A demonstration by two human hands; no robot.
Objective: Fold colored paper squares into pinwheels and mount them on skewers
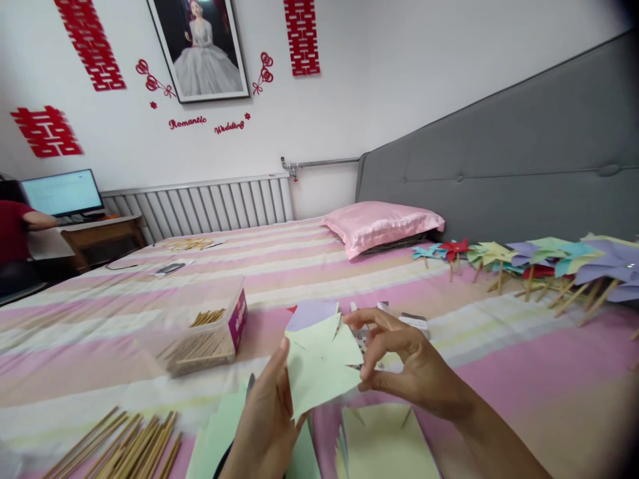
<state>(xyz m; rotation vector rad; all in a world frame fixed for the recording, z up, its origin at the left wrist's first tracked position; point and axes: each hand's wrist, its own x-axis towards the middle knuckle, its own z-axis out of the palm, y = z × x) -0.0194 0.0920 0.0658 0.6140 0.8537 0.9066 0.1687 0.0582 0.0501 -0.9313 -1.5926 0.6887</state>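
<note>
A pale green paper square point(319, 362) with slits cut in from its corners is held up in front of me. My left hand point(269, 406) grips its left edge, thumb on the front. My right hand point(407, 359) pinches the lower right corner between thumb and finger, while another finger reaches the upper right corner. Below lies a stack of pale yellow slit paper squares point(389, 442). Under my left hand are green paper sheets point(214, 426), with a dark-handled tool partly hidden by the hand. Behind the held square a lavender paper piece point(312, 314) shows.
Thin wooden sticks point(132, 449) lie front left, and a clear plastic box point(210, 339) holds more. Several finished paper pinwheels point(539, 256) lie along the right, by the grey headboard point(499, 146). A pink pillow point(384, 223) rests farther back. At far left a person point(20, 229) sits by a monitor.
</note>
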